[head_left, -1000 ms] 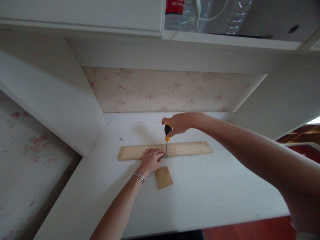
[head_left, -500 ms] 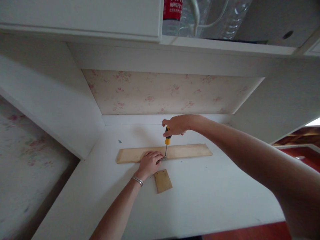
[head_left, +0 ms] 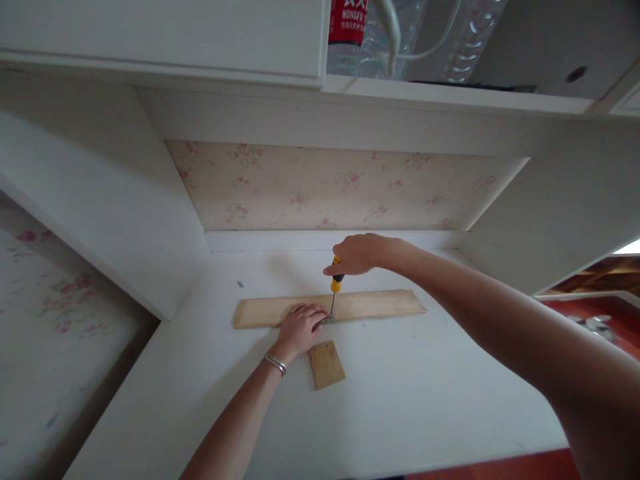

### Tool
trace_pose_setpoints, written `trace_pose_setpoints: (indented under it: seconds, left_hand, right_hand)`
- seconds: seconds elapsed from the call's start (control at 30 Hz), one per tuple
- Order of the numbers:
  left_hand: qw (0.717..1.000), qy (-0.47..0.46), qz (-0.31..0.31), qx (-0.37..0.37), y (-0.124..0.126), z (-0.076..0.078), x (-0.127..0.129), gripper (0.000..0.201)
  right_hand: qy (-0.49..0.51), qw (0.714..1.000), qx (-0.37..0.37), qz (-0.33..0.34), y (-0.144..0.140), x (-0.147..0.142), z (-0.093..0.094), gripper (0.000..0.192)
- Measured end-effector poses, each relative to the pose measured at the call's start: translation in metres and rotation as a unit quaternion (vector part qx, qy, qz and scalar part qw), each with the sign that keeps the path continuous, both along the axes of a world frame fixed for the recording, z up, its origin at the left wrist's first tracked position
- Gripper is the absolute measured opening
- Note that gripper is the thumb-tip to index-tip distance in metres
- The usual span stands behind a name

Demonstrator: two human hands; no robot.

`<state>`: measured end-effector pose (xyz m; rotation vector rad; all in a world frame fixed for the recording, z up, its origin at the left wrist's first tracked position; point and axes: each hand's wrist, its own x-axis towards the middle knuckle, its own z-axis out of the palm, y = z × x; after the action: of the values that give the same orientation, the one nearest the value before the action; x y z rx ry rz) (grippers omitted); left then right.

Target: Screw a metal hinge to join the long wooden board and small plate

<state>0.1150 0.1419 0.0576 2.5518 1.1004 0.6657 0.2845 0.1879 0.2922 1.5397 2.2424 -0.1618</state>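
Note:
My right hand (head_left: 357, 255) is wrapped round the yellow and black handle of a screwdriver (head_left: 336, 283). Its shaft points down, nearly upright, with the tip at a small metal fitting (head_left: 329, 319) on the near edge of a long wooden board (head_left: 377, 304). Fingers together, my left hand (head_left: 301, 327) presses on the board and the fitting just left of the tip; it partly hides the fitting, whose exact kind I cannot make out. Closer to me, a small wooden piece (head_left: 327, 365) with small holes along its far edge lies flat.
The wood lies on a white desktop (head_left: 410, 387) between white side panels. A wallpapered back wall (head_left: 300, 187) stands behind it. Overhead, a white shelf (head_left: 450, 97) holds plastic bottles (head_left: 347, 30) and a pale cable (head_left: 393, 37).
My right hand has turned on the screwdriver handle, its fingers now wrapped more closely round it. My left hand, the board and the small wooden piece keep their places.

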Motion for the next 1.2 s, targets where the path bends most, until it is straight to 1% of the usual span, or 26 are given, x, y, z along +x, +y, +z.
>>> trace_pose_setpoints:
  seconds: [0.07, 0.13, 0.2, 0.27, 0.3, 0.4, 0.43, 0.47, 0.5, 0.57, 0.6, 0.7, 0.73, 0.8, 0.83, 0.87, 0.9, 0.97, 1.0, 1.03, 1.1, 1.17, 1.2]
  left_hand:
    - [1.0, 0.0, 0.001, -0.003, 0.0, 0.0, 0.0002, 0.033]
    - [1.0, 0.001, 0.0, -0.006, -0.0001, 0.0004, 0.0003, 0.033]
    - [1.0, 0.001, 0.001, -0.007, -0.0002, 0.0007, 0.0003, 0.033]
    - [1.0, 0.0, 0.003, -0.006, 0.0, 0.0006, 0.0003, 0.032]
    - [1.0, -0.002, 0.003, -0.005, 0.0001, 0.0004, 0.0004, 0.032]
    - [1.0, -0.004, 0.0, -0.001, 0.0004, -0.0007, 0.0004, 0.033]
    - [1.0, -0.003, 0.0, 0.0, 0.0004, -0.0011, 0.0005, 0.033]
    - [1.0, -0.001, 0.002, 0.001, 0.0004, -0.0013, 0.0004, 0.033]
    - [1.0, 0.0, 0.003, 0.001, 0.0003, -0.0014, 0.0004, 0.032]
    - [1.0, 0.002, 0.004, 0.0, 0.0001, -0.0012, 0.0002, 0.032]
    - [1.0, 0.001, 0.004, -0.001, -0.0001, -0.0009, 0.0002, 0.032]
    - [1.0, -0.002, 0.001, -0.001, -0.0004, 0.0003, 0.0001, 0.032]
    - [1.0, -0.003, 0.0, -0.001, -0.0005, 0.0005, 0.0002, 0.032]
    - [1.0, -0.005, -0.001, 0.0, -0.0005, 0.0006, 0.0004, 0.033]
    - [1.0, -0.006, -0.001, 0.0, -0.0005, 0.0005, 0.0005, 0.033]
    - [1.0, -0.007, 0.0, 0.0, -0.0005, 0.0003, 0.0005, 0.033]
    - [1.0, -0.007, 0.001, 0.0, -0.0005, 0.0001, 0.0005, 0.034]
    - [1.0, -0.008, 0.002, 0.0, -0.0004, -0.0002, 0.0005, 0.034]
    - [1.0, -0.008, 0.002, -0.001, -0.0004, -0.0002, 0.0004, 0.034]
    - [1.0, -0.008, 0.002, -0.001, -0.0005, -0.0002, 0.0003, 0.034]
    - [1.0, -0.008, 0.002, -0.001, -0.0005, -0.0001, 0.0001, 0.034]
    - [1.0, -0.008, 0.002, -0.001, -0.0005, -0.0002, 0.0, 0.034]
    - [1.0, -0.007, 0.003, -0.001, -0.0005, -0.0003, 0.0001, 0.033]
  right_hand:
    - [0.041, 0.999, -0.016, 0.015, 0.0005, 0.0017, -0.001, 0.064]
    - [0.063, 0.996, -0.041, 0.039, 0.0009, 0.003, -0.0006, 0.061]
    - [0.036, 0.998, -0.053, 0.029, 0.0005, 0.003, 0.0012, 0.053]
    - [0.014, 0.998, -0.055, 0.001, -0.0005, 0.0022, 0.0036, 0.057]
    - [0.022, 0.998, -0.06, -0.007, -0.001, 0.002, 0.0046, 0.06]
    - [0.077, 0.993, -0.091, 0.014, -0.0015, 0.0016, 0.0058, 0.059]
    - [0.076, 0.992, -0.094, 0.022, -0.0015, 0.0012, 0.0056, 0.057]
    - [0.058, 0.995, -0.079, 0.023, -0.0015, 0.0005, 0.0051, 0.054]
    - [0.033, 0.998, -0.05, 0.019, -0.0015, -0.0004, 0.0046, 0.053]
    - [0.001, 1.0, 0.005, 0.005, -0.0021, -0.0026, 0.0039, 0.059]
    - [0.005, 1.0, 0.008, 0.002, -0.0025, -0.0036, 0.0038, 0.062]
    - [0.043, 0.997, -0.055, 0.011, -0.004, -0.0053, 0.0042, 0.06]
    - [0.036, 0.998, -0.057, 0.009, -0.0045, -0.0055, 0.0044, 0.057]
    - [-0.004, 1.0, -0.011, -0.007, -0.0051, -0.0052, 0.0045, 0.056]
    - [-0.015, 1.0, 0.007, -0.018, -0.0052, -0.0045, 0.0045, 0.06]
    - [-0.008, 1.0, 0.007, -0.025, -0.0051, -0.0033, 0.0044, 0.064]
    - [0.015, 0.999, -0.014, -0.027, -0.005, -0.0019, 0.0044, 0.066]
    - [0.073, 0.994, -0.085, -0.011, -0.0046, 0.0014, 0.0042, 0.066]
    - [0.086, 0.991, -0.102, -0.002, -0.0044, 0.0026, 0.0041, 0.064]
    - [0.079, 0.992, -0.099, 0.003, -0.0043, 0.0035, 0.0041, 0.06]
    - [0.024, 0.998, -0.053, -0.005, -0.0044, 0.004, 0.0045, 0.051]
    - [0.004, 0.999, -0.029, -0.02, -0.0049, 0.0037, 0.0057, 0.055]
    - [0.02, 0.999, -0.04, -0.02, -0.0052, 0.0037, 0.0065, 0.056]
